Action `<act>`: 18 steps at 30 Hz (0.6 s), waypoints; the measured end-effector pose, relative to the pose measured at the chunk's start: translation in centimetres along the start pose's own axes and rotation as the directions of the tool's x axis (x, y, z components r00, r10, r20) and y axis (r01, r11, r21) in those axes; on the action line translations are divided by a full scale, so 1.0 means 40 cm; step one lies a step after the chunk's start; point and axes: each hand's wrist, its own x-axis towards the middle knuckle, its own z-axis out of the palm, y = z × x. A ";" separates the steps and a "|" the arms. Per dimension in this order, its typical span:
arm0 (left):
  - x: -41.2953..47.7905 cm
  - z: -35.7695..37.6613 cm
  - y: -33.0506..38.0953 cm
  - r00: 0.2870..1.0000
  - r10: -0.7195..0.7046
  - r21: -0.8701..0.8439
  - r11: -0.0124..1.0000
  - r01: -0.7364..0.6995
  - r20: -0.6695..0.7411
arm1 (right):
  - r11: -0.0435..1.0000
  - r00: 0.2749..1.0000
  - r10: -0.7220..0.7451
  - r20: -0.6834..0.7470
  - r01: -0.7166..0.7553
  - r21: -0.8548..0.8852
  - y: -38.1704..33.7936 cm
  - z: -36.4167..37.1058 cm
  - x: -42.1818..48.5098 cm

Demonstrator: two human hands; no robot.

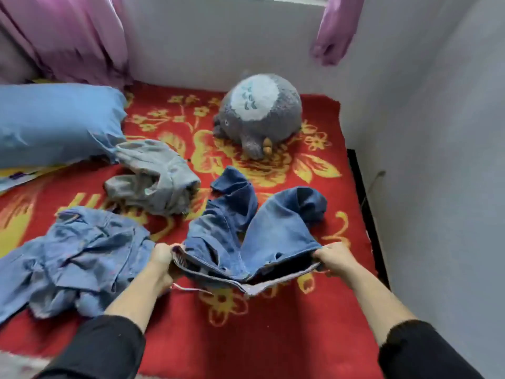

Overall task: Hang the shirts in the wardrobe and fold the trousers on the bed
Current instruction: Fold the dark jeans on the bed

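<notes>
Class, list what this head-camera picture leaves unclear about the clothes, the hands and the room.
1. Wardrobe: nowhere in the head view.
2. Light denim garment: crumpled and cut by the left edge, so shirt or trousers cannot be told.
3. Grey garment: bunched up, and its type is unclear.
4. Fingertips of the left hand and right hand: hidden in the waistband of the dark jeans they grip.

Matt denim jeans (254, 236) on fuzzy woven blanket (273, 337); fleecy plush toy (259, 110).
</notes>
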 end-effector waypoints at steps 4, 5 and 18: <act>-0.006 -0.077 -0.165 0.993 -0.088 0.069 0.993 0.094 -0.083 | 0.987 0.990 0.133 0.051 -0.127 -0.103 0.143 0.165 -0.021; 0.002 -0.100 -0.195 0.990 -0.086 0.112 0.989 0.098 -0.109 | 0.970 0.985 0.157 0.067 -0.141 -0.199 0.162 0.186 -0.039; 0.099 -0.246 -0.580 1.000 0.026 0.997 0.074 0.011 -0.013 | 0.541 0.952 -0.095 0.291 0.295 -0.788 0.388 0.578 -0.076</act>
